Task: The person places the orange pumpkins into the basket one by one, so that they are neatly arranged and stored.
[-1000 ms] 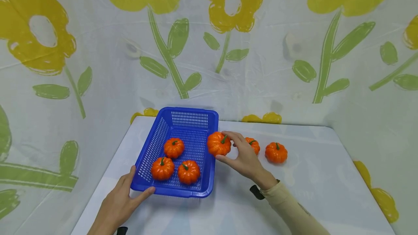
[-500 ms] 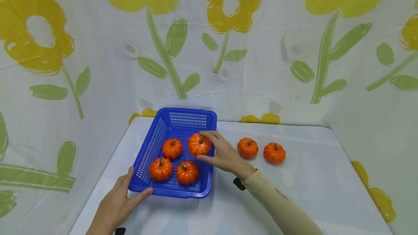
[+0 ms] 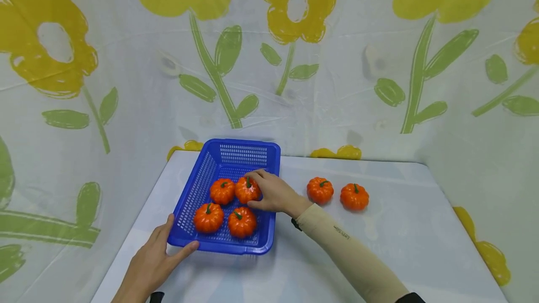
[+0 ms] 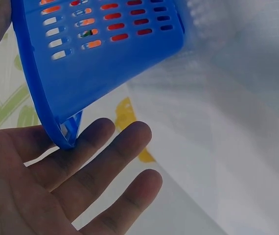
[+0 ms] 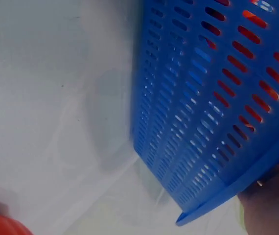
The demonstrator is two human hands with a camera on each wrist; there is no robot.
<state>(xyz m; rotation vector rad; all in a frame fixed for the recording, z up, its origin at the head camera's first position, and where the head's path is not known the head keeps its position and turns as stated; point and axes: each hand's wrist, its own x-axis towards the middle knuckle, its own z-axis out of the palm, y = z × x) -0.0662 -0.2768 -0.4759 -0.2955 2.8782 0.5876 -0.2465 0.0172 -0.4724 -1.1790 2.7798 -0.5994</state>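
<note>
"Placing a pumpkin (image 3: 245,190), it seems — where is it?"

"Inside the blue basket (image 3: 227,248), beside three others (image 3: 208,219); the right hand (image 3: 273,192) pinches it between thumb and fingers, floor contact unclear. The left hand (image 3: 152,260) touches the near-left corner, fingers loosely extended."

"Next move?"

"Likely calls for a gentle release — two more pumpkins (image 3: 320,191) sit on the table (image 3: 404,237)."
</note>
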